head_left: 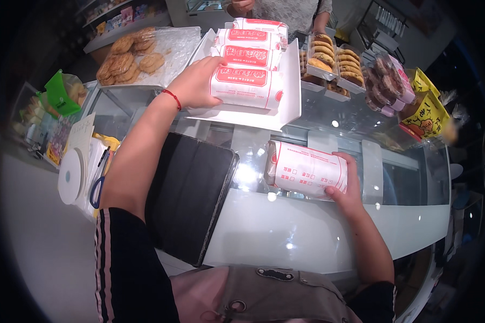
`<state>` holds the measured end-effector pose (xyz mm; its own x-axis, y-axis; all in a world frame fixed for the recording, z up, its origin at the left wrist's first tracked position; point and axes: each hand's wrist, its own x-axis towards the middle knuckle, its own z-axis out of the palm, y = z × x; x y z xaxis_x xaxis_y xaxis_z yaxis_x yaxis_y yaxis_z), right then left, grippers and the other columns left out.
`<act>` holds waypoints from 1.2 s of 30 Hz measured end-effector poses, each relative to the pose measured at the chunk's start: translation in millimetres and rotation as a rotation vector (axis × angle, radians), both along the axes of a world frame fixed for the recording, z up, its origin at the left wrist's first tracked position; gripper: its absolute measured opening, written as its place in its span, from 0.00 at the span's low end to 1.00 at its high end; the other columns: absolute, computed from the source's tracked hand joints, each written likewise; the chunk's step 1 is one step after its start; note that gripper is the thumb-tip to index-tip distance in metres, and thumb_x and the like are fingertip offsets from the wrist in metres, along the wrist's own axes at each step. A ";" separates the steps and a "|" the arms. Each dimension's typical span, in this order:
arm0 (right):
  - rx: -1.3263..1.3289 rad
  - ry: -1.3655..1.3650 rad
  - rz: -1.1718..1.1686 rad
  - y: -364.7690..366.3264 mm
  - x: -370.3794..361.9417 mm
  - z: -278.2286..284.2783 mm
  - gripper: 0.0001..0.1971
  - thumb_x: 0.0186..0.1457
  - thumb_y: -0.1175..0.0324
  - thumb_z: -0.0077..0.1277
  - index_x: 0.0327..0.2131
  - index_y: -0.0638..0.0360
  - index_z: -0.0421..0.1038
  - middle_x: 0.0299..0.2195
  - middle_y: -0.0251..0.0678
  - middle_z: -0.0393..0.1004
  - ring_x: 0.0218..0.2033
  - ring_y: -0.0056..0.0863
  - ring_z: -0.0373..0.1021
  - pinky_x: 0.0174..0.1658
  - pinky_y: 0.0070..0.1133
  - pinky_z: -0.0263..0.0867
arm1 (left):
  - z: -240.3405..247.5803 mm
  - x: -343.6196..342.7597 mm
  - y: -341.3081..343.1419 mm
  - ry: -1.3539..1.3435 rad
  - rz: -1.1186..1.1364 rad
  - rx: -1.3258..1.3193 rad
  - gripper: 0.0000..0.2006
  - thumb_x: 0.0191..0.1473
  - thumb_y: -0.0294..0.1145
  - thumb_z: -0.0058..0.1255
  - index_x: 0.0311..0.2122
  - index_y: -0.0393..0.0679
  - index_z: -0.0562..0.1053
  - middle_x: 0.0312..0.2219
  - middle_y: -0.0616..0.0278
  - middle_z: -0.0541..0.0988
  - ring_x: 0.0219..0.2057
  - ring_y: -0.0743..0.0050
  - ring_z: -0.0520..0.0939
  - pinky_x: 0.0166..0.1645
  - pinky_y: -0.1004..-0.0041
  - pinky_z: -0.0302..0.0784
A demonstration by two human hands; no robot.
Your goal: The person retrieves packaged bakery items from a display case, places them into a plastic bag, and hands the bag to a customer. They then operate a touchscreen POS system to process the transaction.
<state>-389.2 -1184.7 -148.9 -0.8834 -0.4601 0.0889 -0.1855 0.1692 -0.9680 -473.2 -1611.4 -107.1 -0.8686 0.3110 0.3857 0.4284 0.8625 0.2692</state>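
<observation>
On the white tray (290,110) lies a row of several white paper-wrapped packages with red printed labels. My left hand (193,86), a red cord at its wrist, grips the left end of the nearest package (248,90), thumb on the near side and fingers over the far side. Closer to me, a similar wrapped roll (307,168) lies on its side at the glass counter. Around its right end my right hand (349,191) is closed, with the thumb on the near edge. Whether this roll touches the glass I cannot tell.
A dark flat board (186,194) lies between my arms on the glass counter (285,226). Bagged cookies (126,59) sit on a left tray. Boxed cookies (323,54) and yellow bags (425,116) stand right. Blue-handled scissors (96,192) lie left. Another person (283,13) stands opposite.
</observation>
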 end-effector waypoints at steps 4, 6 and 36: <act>0.123 0.278 0.044 0.7 -17.1 31.7 0.38 0.43 0.61 0.62 0.57 0.57 0.57 0.55 0.42 0.60 0.56 0.37 0.60 0.58 0.30 0.55 | 10.0 -3.3 -10.0 -0.499 0.081 0.312 0.31 0.40 0.37 0.64 0.51 0.48 0.65 0.40 0.57 0.76 0.42 0.65 0.77 0.48 0.70 0.70; 0.225 0.540 0.069 -25.5 -41.0 66.6 0.34 0.44 0.63 0.61 0.55 0.57 0.61 0.56 0.42 0.61 0.57 0.39 0.60 0.59 0.30 0.54 | 3.1 -3.2 -20.0 -0.735 0.151 0.507 0.27 0.45 0.39 0.62 0.50 0.48 0.66 0.38 0.60 0.77 0.40 0.73 0.76 0.46 0.74 0.70; 0.986 1.033 0.184 -211.2 -212.1 72.1 0.41 0.31 0.55 0.70 0.52 0.52 0.66 0.41 0.40 0.73 0.45 0.41 0.69 0.50 0.31 0.65 | 32.9 49.4 11.4 -0.210 -0.081 -0.035 0.26 0.43 0.43 0.62 0.45 0.39 0.68 0.42 0.52 0.73 0.45 0.51 0.75 0.49 0.64 0.71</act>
